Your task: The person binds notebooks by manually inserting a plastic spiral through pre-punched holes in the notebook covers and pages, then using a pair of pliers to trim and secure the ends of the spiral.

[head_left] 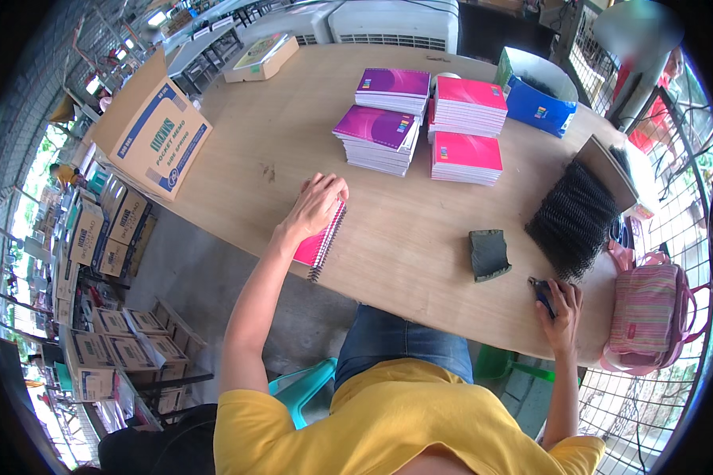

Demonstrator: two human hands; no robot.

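Note:
My left hand (317,206) lies over a pink spiral notebook (309,249) at the table's near edge, its fingers curled on the cover's far end. The notebook's black wire coil (328,241) runs along its right side, and one end of the coil sticks out toward me. At the right, my right hand (561,313) is closed around small pliers (541,294) with dark handles, low on the tabletop. A dark grey foam-like block (489,255) sits to the left of the pliers. Beyond them, a bundle of black spiral coils (574,218) spills from an open carton.
Purple notebooks (376,127) and pink notebooks (467,153) stand stacked at the far middle. A blue-and-white box (540,111) is behind them. An open cardboard box (162,142) stands at the left, a shallow carton (263,57) at the far left, a striped bag (648,315) at the right edge.

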